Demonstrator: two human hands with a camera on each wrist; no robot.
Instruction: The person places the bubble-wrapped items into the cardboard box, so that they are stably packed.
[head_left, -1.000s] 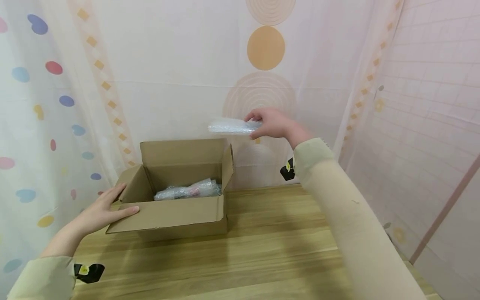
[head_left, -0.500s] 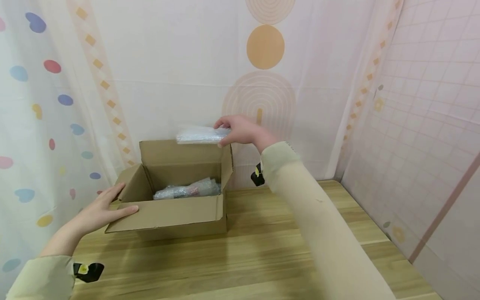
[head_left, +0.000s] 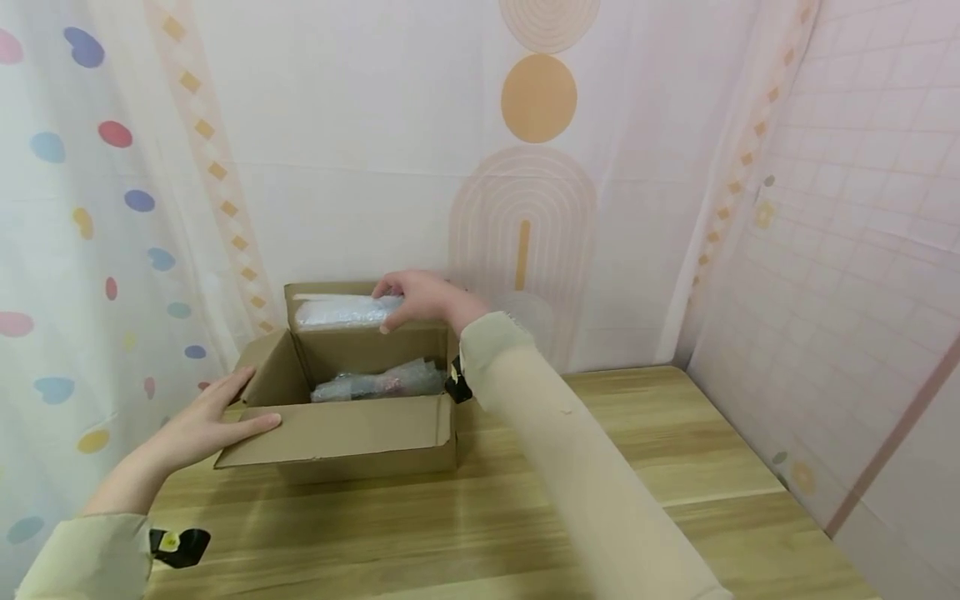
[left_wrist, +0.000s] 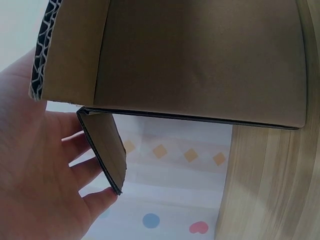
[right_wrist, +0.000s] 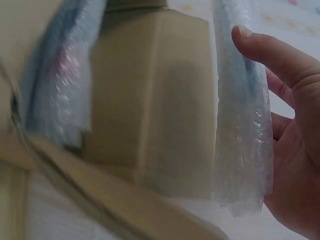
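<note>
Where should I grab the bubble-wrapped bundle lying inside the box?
Probably from above, through the open top of the cardboard box. The bubble-wrapped bundle lies flat and long across the bottom, so put your fingers around its middle, across the narrow width. The walls block the sides.

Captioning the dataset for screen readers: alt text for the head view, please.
A person's right hand holds a bubble-wrapped item over an open cardboard box on a wooden table, while the left hand rests flat on the box's left flap. Another bubble-wrapped bundle lies inside the box; patterned curtains hang behind.
</note>
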